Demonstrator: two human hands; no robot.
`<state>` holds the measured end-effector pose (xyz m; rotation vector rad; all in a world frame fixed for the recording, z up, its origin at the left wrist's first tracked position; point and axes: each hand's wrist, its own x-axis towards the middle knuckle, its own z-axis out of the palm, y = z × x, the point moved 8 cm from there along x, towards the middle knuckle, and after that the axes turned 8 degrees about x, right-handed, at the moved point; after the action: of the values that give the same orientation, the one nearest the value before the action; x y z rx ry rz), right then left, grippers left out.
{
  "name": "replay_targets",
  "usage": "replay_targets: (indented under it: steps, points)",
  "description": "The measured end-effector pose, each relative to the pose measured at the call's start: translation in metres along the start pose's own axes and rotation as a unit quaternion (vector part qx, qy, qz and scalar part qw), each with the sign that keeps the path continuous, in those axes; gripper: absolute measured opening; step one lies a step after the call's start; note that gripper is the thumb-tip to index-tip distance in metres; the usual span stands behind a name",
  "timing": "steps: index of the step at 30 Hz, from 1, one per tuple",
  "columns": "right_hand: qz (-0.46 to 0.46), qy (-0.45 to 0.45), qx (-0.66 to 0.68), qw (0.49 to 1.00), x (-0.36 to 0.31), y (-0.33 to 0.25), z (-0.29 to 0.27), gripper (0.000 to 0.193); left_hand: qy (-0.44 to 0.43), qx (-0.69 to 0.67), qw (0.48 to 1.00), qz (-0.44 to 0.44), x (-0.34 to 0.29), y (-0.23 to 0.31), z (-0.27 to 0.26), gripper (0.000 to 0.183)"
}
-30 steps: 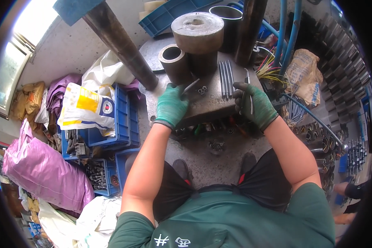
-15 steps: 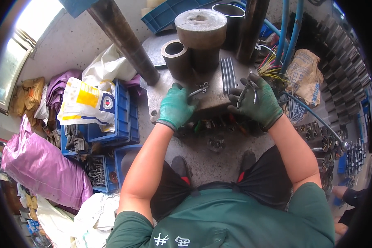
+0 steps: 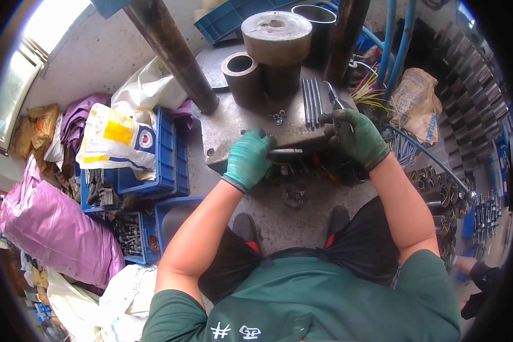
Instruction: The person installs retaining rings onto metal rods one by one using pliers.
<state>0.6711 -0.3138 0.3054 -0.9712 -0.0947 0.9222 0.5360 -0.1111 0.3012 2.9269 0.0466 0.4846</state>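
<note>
Some free slab edge (image 3: 314, 139) beside left hand's (image 3: 249, 156) rod (image 3: 288, 151)

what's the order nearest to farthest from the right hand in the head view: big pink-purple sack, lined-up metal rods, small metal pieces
1. lined-up metal rods, just left of the right hand
2. small metal pieces, farther left, past the rods
3. big pink-purple sack, far left of the view

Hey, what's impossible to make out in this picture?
In the head view:
Left end of the metal rod: hidden by the left hand.
Lower part of the metal tool: partly covered by the right hand.
Exact shapes of the small metal pieces: too small.
Top of the right dark post: cut off by the upper edge.
</note>
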Motion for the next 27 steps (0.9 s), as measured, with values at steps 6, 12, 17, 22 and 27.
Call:
replay_targets:
  steps: [6,12,17,22,27]
  points:
    - [-0.099,0.012,-0.214,0.972,-0.005,-0.012,0.014,0.058,0.065,-0.013,0.997,0.032,-0.003,0.012,0.001,0.021]
    - [-0.277,-0.010,-0.561,0.780,-0.024,-0.016,0.052,0.072,0.015,-0.561,0.770,-0.303,-0.006,-0.029,0.023,0.010]
    - [-0.385,-0.034,-0.678,0.625,-0.036,-0.011,0.082,0.067,-0.048,-0.721,0.574,-0.386,-0.011,-0.022,0.034,0.016]
    - [-0.417,-0.062,-0.704,0.571,-0.039,-0.005,0.099,0.054,-0.042,-0.742,0.535,-0.402,-0.010,-0.025,0.045,0.014]
    - [-0.427,-0.070,-0.695,0.574,-0.035,0.000,0.099,0.051,-0.080,-0.746,0.533,-0.392,-0.014,-0.023,0.050,0.012]
